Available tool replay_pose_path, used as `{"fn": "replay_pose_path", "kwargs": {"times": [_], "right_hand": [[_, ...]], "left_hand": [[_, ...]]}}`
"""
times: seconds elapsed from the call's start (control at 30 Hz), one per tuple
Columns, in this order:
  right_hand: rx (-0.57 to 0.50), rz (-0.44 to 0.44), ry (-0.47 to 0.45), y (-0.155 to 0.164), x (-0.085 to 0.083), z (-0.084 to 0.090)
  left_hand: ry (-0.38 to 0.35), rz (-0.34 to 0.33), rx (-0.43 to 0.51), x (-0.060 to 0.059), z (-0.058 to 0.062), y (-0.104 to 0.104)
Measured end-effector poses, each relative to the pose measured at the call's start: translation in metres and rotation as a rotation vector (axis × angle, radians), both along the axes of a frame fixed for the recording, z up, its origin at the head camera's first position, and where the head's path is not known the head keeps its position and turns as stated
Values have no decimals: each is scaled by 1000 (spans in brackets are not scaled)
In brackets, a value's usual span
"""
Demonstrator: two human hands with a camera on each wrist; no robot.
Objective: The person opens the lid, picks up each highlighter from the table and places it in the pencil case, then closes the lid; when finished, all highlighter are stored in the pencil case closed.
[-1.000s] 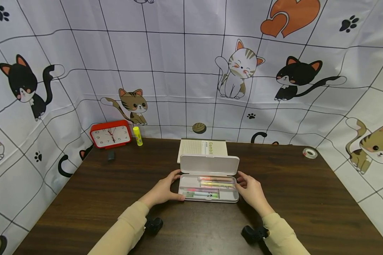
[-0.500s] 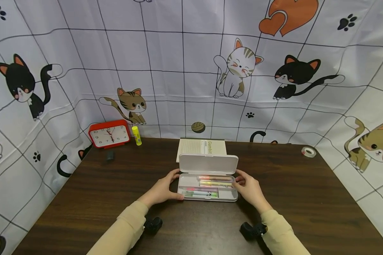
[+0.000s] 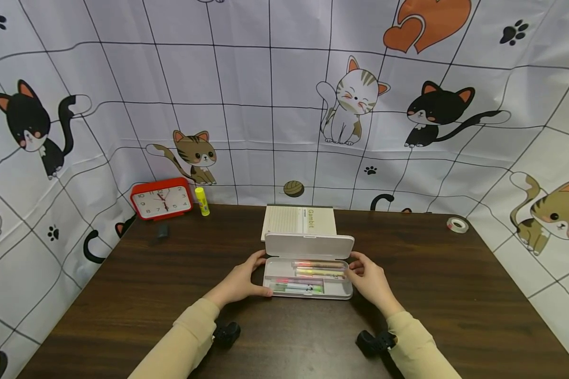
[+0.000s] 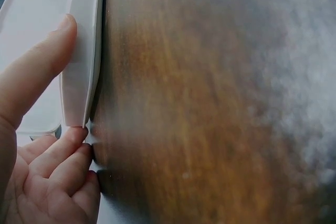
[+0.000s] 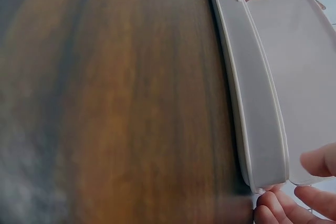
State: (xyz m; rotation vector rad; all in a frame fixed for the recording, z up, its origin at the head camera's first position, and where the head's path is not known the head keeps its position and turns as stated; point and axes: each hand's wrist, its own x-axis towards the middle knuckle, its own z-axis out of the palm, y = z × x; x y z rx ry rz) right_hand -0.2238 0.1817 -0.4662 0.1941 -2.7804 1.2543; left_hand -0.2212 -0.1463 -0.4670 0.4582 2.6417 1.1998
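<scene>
Covering the scene's lower half, the dark wooden tabletop [image 3: 455, 295] stands against a white cloth backdrop [image 3: 246, 79] printed with cartoon cats, paw marks and an orange heart.

Next in size comes the white pencil case [image 3: 308, 266], which lies on the tabletop near the middle, a little toward the near edge. Its lid [image 3: 309, 246] is raised on the far side, tilted up over the tray. Inside the tray lie several coloured pens [image 3: 319, 272], side by side along its length.

Just behind the case, toward the far edge, a lined notebook [image 3: 300, 220] lies flat, partly hidden by the lid. A red clock [image 3: 162, 198] leans at the far left corner, with a yellow glue stick [image 3: 202, 201] standing just beside it on its right, and a small dark object [image 3: 162, 231] in front of the clock, too blurred to name.

The hands are well apart, one at each end of the case. The left hand [image 3: 239, 283] grips the left end, thumb on the rim and fingers curled at the base. The right hand [image 3: 372, 281] holds the right end the same way, its fingertips [image 5: 317, 161] on the lid's edge.

A roll of tape [image 3: 457, 225] sits near the far right corner.
</scene>
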Motion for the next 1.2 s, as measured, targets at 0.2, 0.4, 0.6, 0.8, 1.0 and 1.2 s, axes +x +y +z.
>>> {"fn": "replay_pose_path", "kwargs": {"times": [0.2,0.4,0.6,0.8,1.0,1.2], "right_hand": [[-17,-18,-28,1,1,1],[-77,-44,-45,1,1,1],[-89,-55,-34,1,1,2],[-164,-53,-89,2,3,7],[-216,-45,-168,3,4,13],[-207,-33,-170,4,4,13]], "left_hand": [[0,3,6,0,0,1],[-11,12,12,1,1,1],[-11,14,13,1,1,1],[-9,7,15,1,1,0],[-14,3,11,1,1,0],[-7,5,13,1,0,0]]}}
